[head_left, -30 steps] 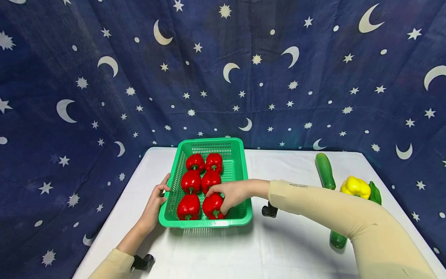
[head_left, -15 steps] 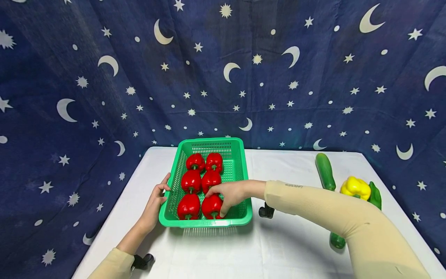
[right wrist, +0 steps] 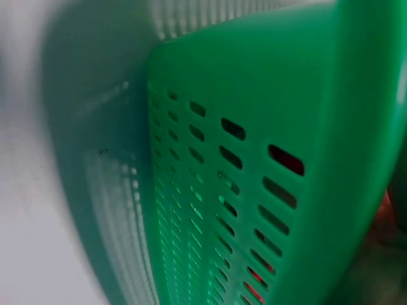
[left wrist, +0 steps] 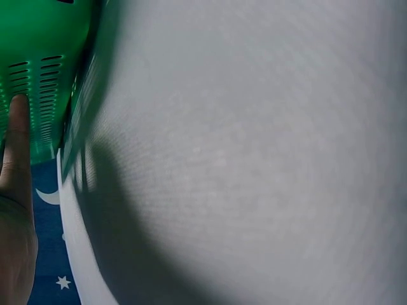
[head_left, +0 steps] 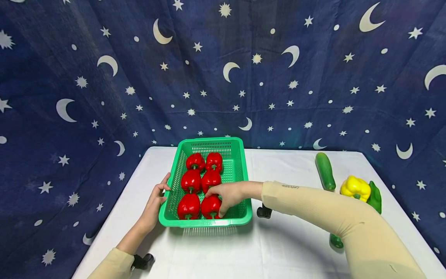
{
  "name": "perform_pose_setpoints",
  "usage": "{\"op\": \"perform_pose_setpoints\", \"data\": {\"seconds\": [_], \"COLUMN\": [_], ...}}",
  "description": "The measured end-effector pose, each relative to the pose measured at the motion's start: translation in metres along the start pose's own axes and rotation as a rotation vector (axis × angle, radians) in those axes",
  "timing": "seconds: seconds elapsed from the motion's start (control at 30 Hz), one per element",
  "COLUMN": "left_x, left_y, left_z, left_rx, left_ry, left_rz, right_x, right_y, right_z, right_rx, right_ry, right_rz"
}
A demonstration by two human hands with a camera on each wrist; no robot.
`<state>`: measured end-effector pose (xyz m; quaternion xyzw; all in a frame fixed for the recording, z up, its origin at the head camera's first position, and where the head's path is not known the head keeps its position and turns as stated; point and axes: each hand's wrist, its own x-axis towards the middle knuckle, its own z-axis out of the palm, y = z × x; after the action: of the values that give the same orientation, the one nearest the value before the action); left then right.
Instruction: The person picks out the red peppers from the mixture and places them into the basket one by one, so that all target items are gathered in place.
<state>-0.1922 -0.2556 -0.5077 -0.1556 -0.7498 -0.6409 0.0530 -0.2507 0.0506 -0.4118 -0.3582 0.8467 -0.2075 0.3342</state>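
Note:
A green plastic basket (head_left: 205, 223) holds several red bell peppers standing in two columns along its left side. My right hand (head_left: 230, 194) reaches over the basket's right rim and grips the front right bell pepper (head_left: 210, 207), thumb and fingers around it. That pepper sits beside the front left bell pepper (head_left: 188, 206). At the left rim, my left hand (head_left: 154, 203) holds the basket edge, with some fingers over the rim. In the left wrist view, one finger (left wrist: 19, 136) lies along the basket's outer wall. The right wrist view mostly shows the slotted basket side (right wrist: 235, 171).
On the right of the white table (head_left: 216, 255) lie a zucchini (head_left: 325, 171), a yellow bell pepper (head_left: 355, 187) and a green pepper (head_left: 374, 197). Another green vegetable (head_left: 336, 241) is partly hidden by the right sleeve. A dark curtain (head_left: 195, 77) hangs behind.
My right hand has shifted slightly left with the front right bell pepper, closer to the front left one. My left hand and the basket have stayed in place.

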Motion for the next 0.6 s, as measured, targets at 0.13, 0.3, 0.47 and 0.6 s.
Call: {"op": "perform_pose_setpoints", "data": {"seconds": [0.13,0.3,0.47,0.6], "left_x": [0.0005,0.0011,0.0011,0.0005], "left_y": [0.0,0.0005,0.001,0.0011], "left_z": [0.0002,0.0007,0.0012,0.0016], "left_rx": [0.003,0.005,0.003,0.006], "left_ry": [0.006,0.012,0.011,0.013], "left_rz": [0.003,0.0,-0.006,-0.007], "right_x": [0.0005,0.0012,0.0018,0.0022], "right_y": [-0.0005,-0.0013,-0.0012,-0.001], "right_z": [0.0,0.0012,0.0035,0.0053], "right_rx": [-0.034,-0.111,-0.196,-0.245], "right_ry": [0.009,0.028,0.05,0.065], "right_rz": [0.001,0.0,-0.005,-0.009]}}
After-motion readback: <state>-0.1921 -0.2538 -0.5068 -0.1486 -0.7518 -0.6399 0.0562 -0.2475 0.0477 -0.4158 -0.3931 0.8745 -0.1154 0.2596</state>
